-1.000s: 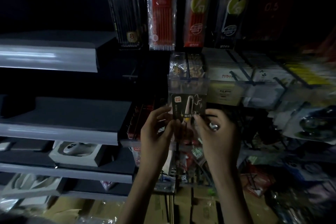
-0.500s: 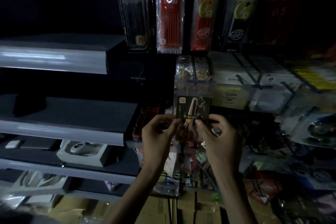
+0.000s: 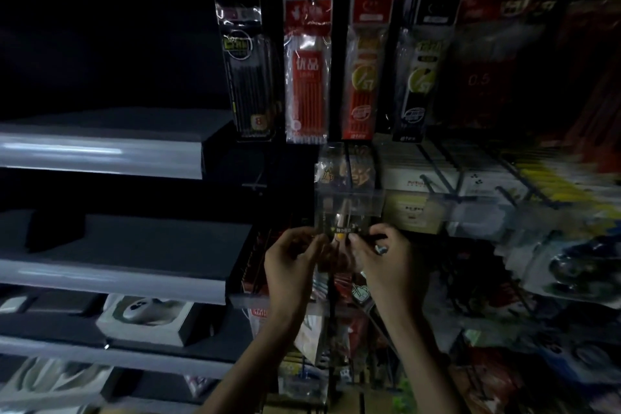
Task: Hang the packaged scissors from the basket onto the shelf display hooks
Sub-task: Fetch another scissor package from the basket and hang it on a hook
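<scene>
A dark scissors package (image 3: 342, 223) with a pale blade picture sits upright in front of the shelf, its top tucked behind a clear label strip (image 3: 349, 202). My left hand (image 3: 292, 262) pinches its lower left corner. Its lower right corner is pinched by my right hand (image 3: 383, 260). A black display hook (image 3: 378, 238) pokes out just right of the package; whether the package hangs on a hook is hidden. The basket is out of view.
Pen refill packs (image 3: 307, 74) hang in a row above. Grey shelves (image 3: 100, 151) run along the left, one holding a white boxed item (image 3: 148, 316). Wire hooks with boxed goods (image 3: 470, 178) fill the right. More packages hang below my hands.
The package has moved up and back, so its top now sits behind the clear strip. Both hands followed it. My view tilted upward, showing price signs at the top.
</scene>
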Demonstrator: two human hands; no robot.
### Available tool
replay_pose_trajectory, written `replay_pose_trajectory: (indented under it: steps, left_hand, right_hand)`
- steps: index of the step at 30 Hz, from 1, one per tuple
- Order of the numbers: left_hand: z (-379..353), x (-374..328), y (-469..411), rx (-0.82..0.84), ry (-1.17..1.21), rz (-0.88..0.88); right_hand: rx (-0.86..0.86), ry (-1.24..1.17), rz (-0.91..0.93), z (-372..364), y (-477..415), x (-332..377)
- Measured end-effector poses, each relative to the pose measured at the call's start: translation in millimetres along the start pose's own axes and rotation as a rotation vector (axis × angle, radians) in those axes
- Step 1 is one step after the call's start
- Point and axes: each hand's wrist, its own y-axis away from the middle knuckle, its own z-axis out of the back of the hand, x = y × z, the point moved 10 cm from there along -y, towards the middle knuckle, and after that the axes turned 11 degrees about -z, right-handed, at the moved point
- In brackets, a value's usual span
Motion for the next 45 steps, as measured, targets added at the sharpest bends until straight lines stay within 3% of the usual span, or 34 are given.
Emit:
replay_pose_trajectory:
  steps: [21, 45]
  left_hand:
    - [-3, 35, 4, 0.023, -0.244, 0.021]
    - [-11, 28, 19, -0.013, -0.032, 0.064]
  right_hand:
    - [-0.053, 0.105, 0.006, -9, -3, -13]
    - [-0.081, 0.164, 0.004, -10, -7, -15]
